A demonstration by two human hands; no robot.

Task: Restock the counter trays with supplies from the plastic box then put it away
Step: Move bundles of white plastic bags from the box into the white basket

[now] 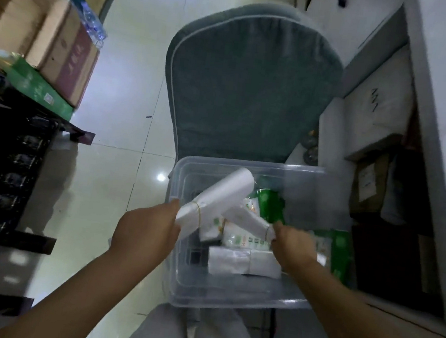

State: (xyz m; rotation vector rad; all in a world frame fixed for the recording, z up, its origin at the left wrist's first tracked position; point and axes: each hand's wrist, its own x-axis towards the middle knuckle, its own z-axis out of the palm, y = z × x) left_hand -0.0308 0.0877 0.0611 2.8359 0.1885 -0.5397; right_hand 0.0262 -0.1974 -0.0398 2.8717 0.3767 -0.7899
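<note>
Our left hand [149, 233] grips the near end of a large white rolled plastic bundle [213, 195] bound with a yellow rubber band. Our right hand [294, 245] pinches the end of a smaller white banded roll [249, 219]. Both rolls slant up over the clear plastic box [228, 298] directly beneath our hands. Inside it, under our right hand, lie white wrapped packs [244, 261] and green-and-white printed packets [241, 238], with a green packet [270, 205] just beyond. The box sits on a grey-green cushioned chair [248, 87]. Cardboard boxes [49, 43] are stacked far left of our left hand.
</note>
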